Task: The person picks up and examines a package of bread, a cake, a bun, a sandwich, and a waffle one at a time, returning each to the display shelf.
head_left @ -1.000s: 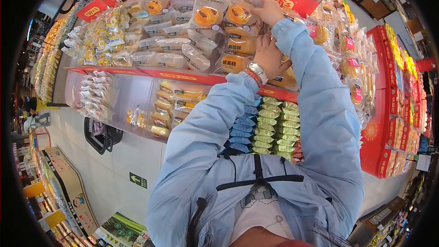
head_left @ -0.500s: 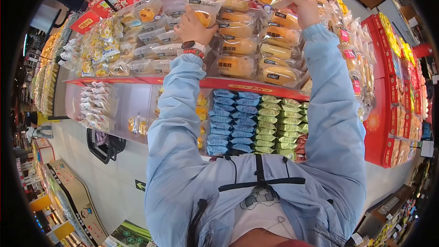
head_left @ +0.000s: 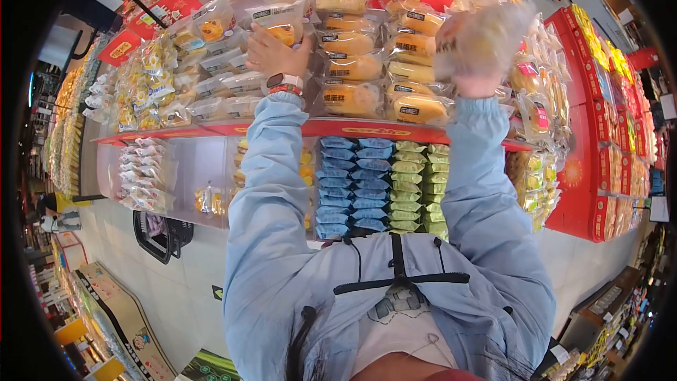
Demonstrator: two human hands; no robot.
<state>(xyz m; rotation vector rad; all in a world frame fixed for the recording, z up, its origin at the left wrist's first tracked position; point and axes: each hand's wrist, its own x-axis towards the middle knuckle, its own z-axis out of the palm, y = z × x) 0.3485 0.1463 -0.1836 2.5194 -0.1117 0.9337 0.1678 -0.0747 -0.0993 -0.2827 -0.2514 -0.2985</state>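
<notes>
My left hand (head_left: pixel 277 55) is at a clear-wrapped round pastry (head_left: pixel 284 32) on the upper shelf, its thumb and fingers spread around the lower part of the pack. Over the shelf's right side, my right hand (head_left: pixel 477 79) is blurred by motion and grips another wrapped pastry (head_left: pixel 483 41), whose label cannot be read. Between the hands lie columns of bagged long yellow cakes (head_left: pixel 356 68). A wrapped pastry with a dark centre (head_left: pixel 212 28) stands left of my left hand.
A red shelf strip (head_left: pixel 328 127) runs along the front edge. Blue packets (head_left: pixel 337 185) and green packets (head_left: pixel 407 187) fill the lower bin. A black basket (head_left: pixel 162 235) is on the floor at left. Red display boxes (head_left: pixel 582 127) stand at right.
My right hand has moved down and to the right with its wrapped pastry, uncovering a red sign at the back. The left hand stays at its pastry, and the view has shifted slightly.
</notes>
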